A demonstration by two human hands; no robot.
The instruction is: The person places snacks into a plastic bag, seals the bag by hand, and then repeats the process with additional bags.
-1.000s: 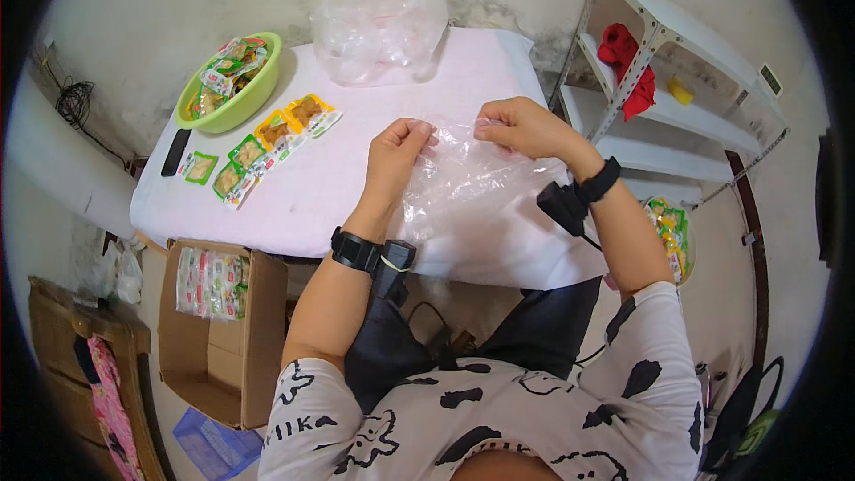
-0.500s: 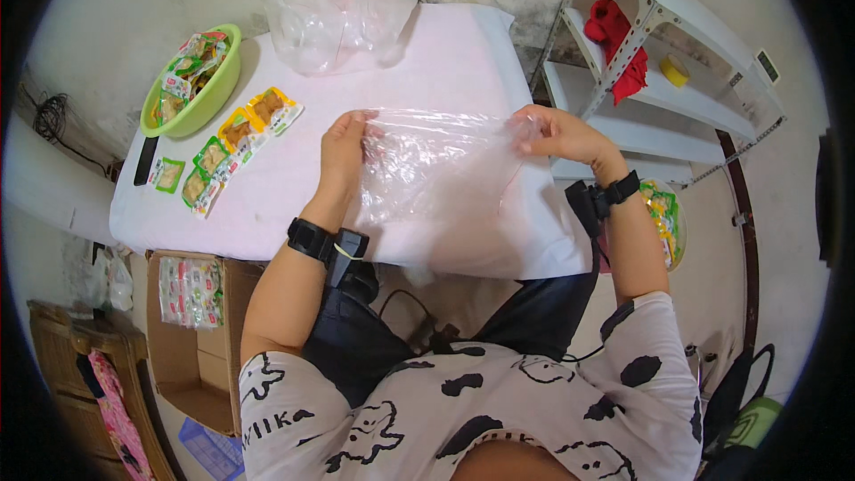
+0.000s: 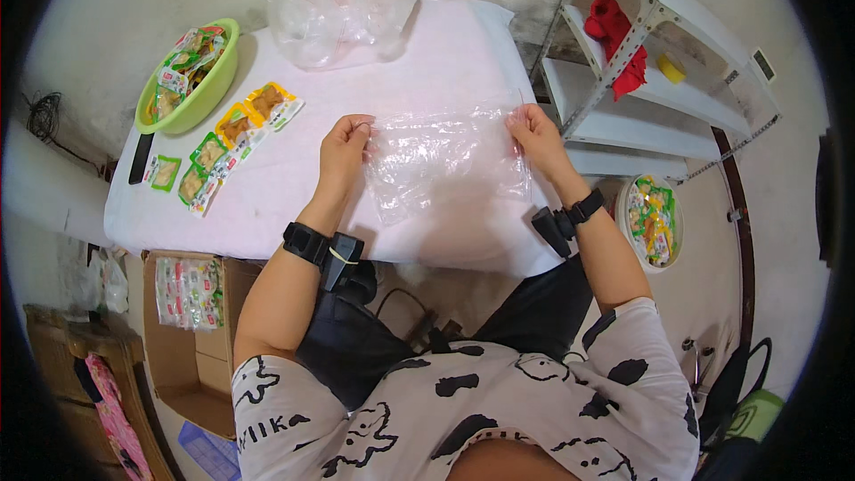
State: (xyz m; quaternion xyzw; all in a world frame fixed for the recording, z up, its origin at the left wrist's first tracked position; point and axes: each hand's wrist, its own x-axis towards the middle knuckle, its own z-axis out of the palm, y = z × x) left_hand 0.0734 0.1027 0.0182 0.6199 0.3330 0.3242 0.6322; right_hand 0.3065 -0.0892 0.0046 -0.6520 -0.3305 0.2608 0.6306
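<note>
A clear plastic bag (image 3: 450,165) is stretched flat between my two hands, over the white-covered table (image 3: 285,205). My left hand (image 3: 342,150) pinches its upper left corner. At the upper right corner, my right hand (image 3: 536,135) grips the edge between thumb and fingers. Nothing shows inside the bag. Left of it, small snack packets lie in a slanting row: yellow packets (image 3: 266,101) at the far end and green packets (image 3: 209,153) nearer. A single green packet (image 3: 165,173) rests apart, close to the table's left edge.
A green basin (image 3: 223,80) full of packets stands at the far left, near a black flat object (image 3: 141,158). A large clear bag (image 3: 343,13) sits at the back. White shelves (image 3: 614,138) and a packet-filled bucket (image 3: 679,223) are on the right; a cardboard box (image 3: 163,365) is lower left.
My right hand has moved slightly down and turned, its fingers now closer together. The bag lies flatter and smoother, and the bucket at right shows more fully.
</note>
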